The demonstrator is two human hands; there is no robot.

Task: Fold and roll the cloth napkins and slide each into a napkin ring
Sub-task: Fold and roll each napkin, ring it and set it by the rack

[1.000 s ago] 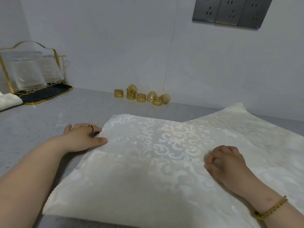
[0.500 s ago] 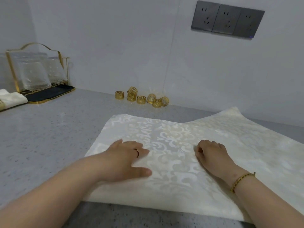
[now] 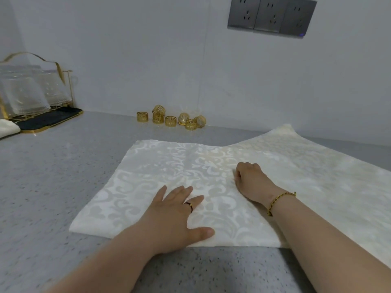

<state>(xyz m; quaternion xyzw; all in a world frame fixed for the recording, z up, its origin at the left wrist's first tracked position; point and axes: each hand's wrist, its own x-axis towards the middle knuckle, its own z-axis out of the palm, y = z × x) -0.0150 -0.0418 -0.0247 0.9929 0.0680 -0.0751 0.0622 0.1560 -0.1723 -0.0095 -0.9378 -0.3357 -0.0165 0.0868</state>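
A cream damask napkin (image 3: 160, 172) lies spread on the grey counter, its far right corner lifted a little. My left hand (image 3: 177, 212) presses flat on the napkin's near part, fingers straight and spread. My right hand (image 3: 250, 178) rests on the cloth near its middle with fingers curled under; whether it pinches fabric is hidden. Several gold napkin rings (image 3: 171, 120) sit in a cluster against the back wall, beyond the napkin.
A gold-framed rack with clear glassware (image 3: 27, 92) stands on a dark tray (image 3: 48, 121) at the far left. A folded cream cloth (image 3: 7, 129) lies beside it. The grey speckled counter (image 3: 53, 166) runs to the wall, with sockets (image 3: 270, 16) above.
My left hand slid from the napkin's left edge onto its near middle and flattened there. My right hand moved a little farther up the cloth. The view has pulled back.
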